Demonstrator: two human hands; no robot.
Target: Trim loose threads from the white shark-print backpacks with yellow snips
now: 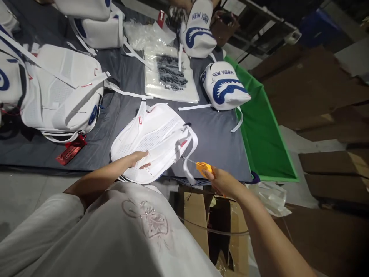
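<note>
A white backpack (161, 130) lies back side up on the dark cloth-covered table in front of me, its straps and mesh padding showing. My left hand (138, 158) is on its near part, thumb and fingers closed around a white strap or fold. In my right hand (223, 181) is a pair of scissors (204, 167) with orange handles. Their thin metal tip points left, close to the backpack's right side. A loose white webbing strap (193, 140) curls down beside that tip. Whether the blades touch anything I cannot tell.
Another white backpack (66, 92) with a red tag (71, 150) lies at left. Clear-bagged packaging (173, 75) and a shark-mouth backpack (227, 86) stand farther back, near a green fabric bin (265, 130). Another person's hand (184, 4) is at the top. An open carton (196, 219) sits below.
</note>
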